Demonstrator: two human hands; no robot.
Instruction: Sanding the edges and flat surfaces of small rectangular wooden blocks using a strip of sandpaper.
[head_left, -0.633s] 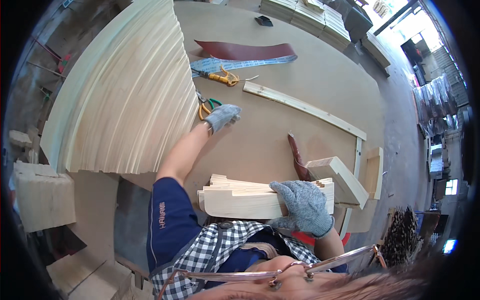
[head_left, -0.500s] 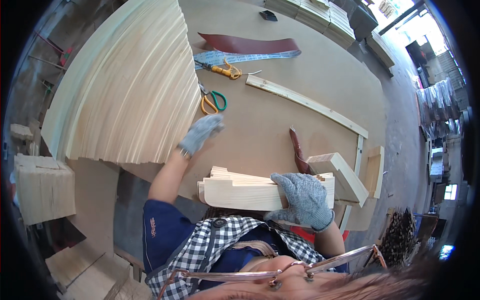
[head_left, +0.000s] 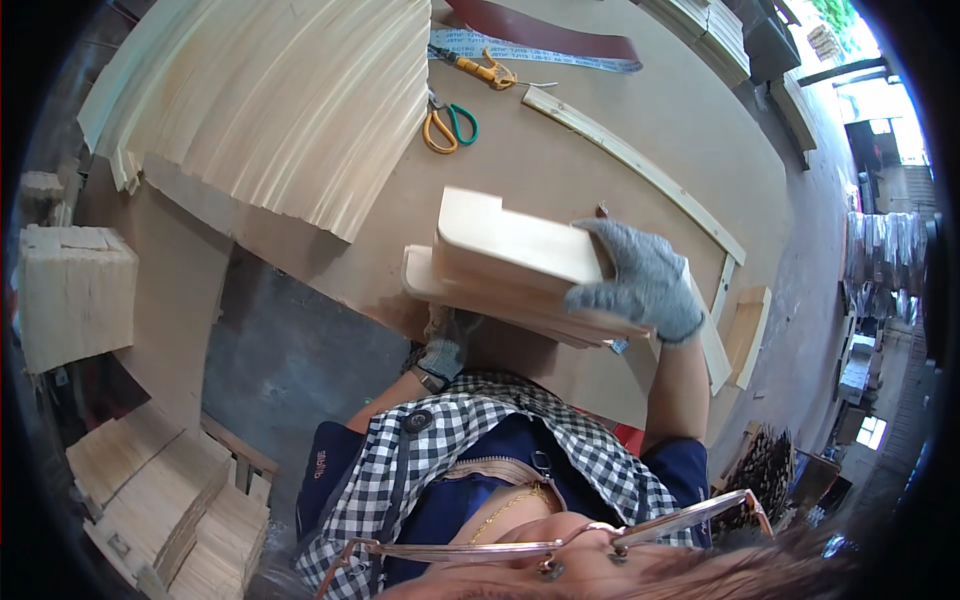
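Observation:
A bundle of pale wooden pieces (head_left: 520,245) with notched, rounded ends is tilted over the table's near edge. My right hand (head_left: 645,282), in a grey knit glove, is closed on the bundle's right part, fingers across the far side and thumb on the near face. Low under the bundle's left end is my gloved left hand (head_left: 447,352); its fingers are partly hidden and blurred, so their grip cannot be made out. Beyond, at the left, a large fanned stack of pale boards (head_left: 285,110) covers much of the table (head_left: 400,220).
Scissors (head_left: 452,132) with one orange and one green handle lie beside the fanned stack. Farther off are a yellow-handled tool (head_left: 488,72) and a reddish-brown abrasive strip (head_left: 560,35). A long wooden batten (head_left: 635,168) crosses the right side. Wood blocks (head_left: 78,300) stand at far left.
My left hand has come from beside the fanned stack down to the bundle's left end. The right hand has raised and tilted the wooden pieces. The whole view has shifted somewhat.

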